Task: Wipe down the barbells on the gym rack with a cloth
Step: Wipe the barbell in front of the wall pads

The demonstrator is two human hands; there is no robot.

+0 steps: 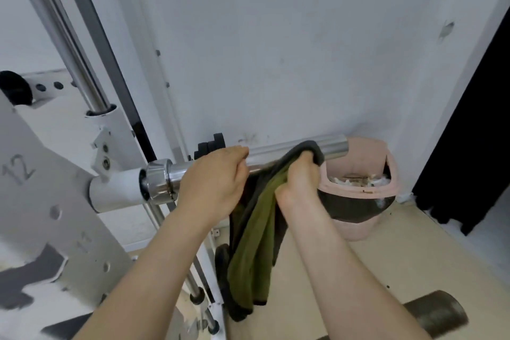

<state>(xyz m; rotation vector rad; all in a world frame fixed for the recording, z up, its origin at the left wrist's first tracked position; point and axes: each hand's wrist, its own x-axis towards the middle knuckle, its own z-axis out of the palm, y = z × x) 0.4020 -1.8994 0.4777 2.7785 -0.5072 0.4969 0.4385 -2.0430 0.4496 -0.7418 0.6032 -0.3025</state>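
Your left hand [214,176] curls around the chrome barbell sleeve [334,148] just right of its collar, likely to steady the bar where it juts out from the white rack [55,201] on the left. Your right hand [298,179] grips the cloth [254,243], bunched over the sleeve near its right end so the fabric wraps the metal. The slack hangs down. A pink bin [358,218] sits beyond, by the far wall.

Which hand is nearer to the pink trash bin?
Right. The right hand, holding the cloth on the bar, is next to the pink trash bin; the left hand grips the bar farther away.
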